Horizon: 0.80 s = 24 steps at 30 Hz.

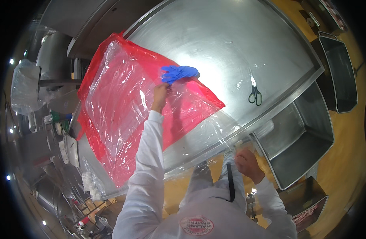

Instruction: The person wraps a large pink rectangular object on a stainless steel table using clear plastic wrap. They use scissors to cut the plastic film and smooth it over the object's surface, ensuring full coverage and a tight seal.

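A large clear plastic sheet lies wrinkled over a red plastic sheet on a steel table. My left hand reaches to its far part, fingers closed on the clear film beside a crumpled blue glove. At the table's front edge my right hand is closed on the near end of the clear film, which runs over the edge toward me. Reflections make the film's outline hard to follow there. Scissors with dark handles lie right of the sheets, touched by neither hand.
The steel table has a raised rim. An open metal tub stands against its right front side, with another metal bin farther right. At the left are a rack with clear plastic and cluttered equipment. White crumpled material hangs by the left corner.
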Tool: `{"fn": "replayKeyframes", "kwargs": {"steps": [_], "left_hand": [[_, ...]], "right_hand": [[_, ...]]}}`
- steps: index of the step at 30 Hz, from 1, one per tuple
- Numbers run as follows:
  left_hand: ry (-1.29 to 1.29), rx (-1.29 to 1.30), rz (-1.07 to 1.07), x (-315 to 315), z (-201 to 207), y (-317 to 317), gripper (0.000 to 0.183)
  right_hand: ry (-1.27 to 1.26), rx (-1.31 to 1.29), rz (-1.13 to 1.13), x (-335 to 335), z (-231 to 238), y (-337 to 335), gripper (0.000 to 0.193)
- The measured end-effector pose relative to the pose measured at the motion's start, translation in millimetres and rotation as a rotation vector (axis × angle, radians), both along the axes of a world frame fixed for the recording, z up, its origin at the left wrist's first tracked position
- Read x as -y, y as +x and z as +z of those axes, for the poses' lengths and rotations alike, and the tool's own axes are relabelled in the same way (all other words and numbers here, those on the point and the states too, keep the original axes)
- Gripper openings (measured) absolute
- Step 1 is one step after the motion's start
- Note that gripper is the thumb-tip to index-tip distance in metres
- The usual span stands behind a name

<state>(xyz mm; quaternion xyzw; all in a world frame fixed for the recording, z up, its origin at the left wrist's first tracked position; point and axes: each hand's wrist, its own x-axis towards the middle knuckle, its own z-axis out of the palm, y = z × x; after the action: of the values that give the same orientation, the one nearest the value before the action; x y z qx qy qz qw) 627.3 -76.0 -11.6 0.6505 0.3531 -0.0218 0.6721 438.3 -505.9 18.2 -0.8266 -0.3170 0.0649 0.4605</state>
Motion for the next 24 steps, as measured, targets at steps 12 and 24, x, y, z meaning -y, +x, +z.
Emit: {"fn": "replayKeyframes", "kwargs": {"steps": [12,24], "left_hand": [[-0.560,0.146,0.411,-100.9,-66.7,-66.8,0.018],[0.011,0.151,0.051,-150.0,-82.8,-118.6,0.011]], "right_hand": [[-0.270,-0.353,0.148,-108.2,10.5,-109.6,0.017],[-0.299,-0.442,0.317,-213.9,27.1,-143.5,0.018]]}}
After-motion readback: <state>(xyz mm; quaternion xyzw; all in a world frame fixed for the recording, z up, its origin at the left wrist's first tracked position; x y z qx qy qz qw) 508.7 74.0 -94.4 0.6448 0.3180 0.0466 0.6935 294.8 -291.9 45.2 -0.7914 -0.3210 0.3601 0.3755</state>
